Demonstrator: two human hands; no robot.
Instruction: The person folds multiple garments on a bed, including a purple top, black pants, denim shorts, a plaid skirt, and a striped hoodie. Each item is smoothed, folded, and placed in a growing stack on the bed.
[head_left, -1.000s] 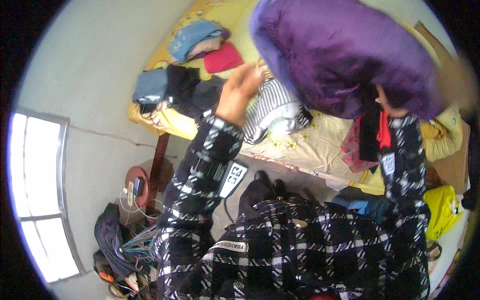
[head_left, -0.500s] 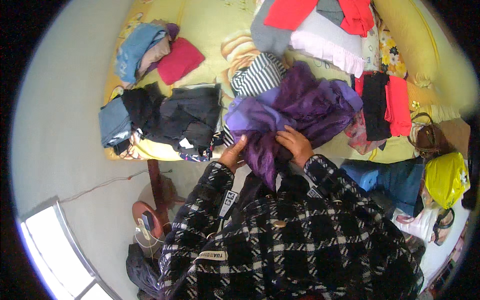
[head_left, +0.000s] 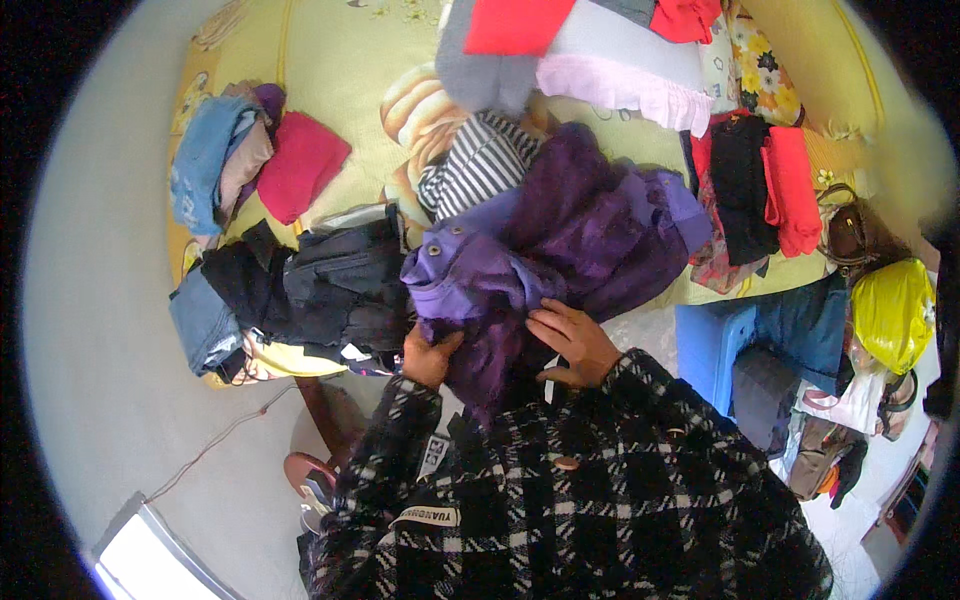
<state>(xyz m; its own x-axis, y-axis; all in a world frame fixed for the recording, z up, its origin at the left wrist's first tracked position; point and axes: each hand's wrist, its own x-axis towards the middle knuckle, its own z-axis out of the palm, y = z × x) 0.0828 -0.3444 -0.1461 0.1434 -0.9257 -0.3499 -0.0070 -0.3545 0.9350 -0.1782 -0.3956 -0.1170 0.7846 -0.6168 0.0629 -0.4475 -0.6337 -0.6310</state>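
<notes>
A crumpled purple garment (head_left: 590, 230), shiny in places and with lighter violet parts and round metal snaps, spreads over the bed's front edge. Its near end hangs toward my body. At that end's left edge, my left hand (head_left: 428, 358) is closed on the cloth with the thumb on top. Stretched fingers of my right hand (head_left: 575, 342) rest against the cloth at the right side, its thumb held apart below them. Behind the garment, a black-and-white striped piece of clothing (head_left: 482, 165) lies partly covered by it.
Dark folded clothes (head_left: 345, 280) lie left of the garment, with a magenta cloth (head_left: 303, 168) and blue bundle (head_left: 205, 165) beyond. Black trousers (head_left: 745, 190) and red cloth (head_left: 795, 190) lie right. A blue stool (head_left: 715, 345) and yellow bag (head_left: 893, 315) stand off the bed's right front.
The view has shifted, so the bed sits lower and further left. My right thumb has come away from the cloth, and the violet part with snaps is turned up more.
</notes>
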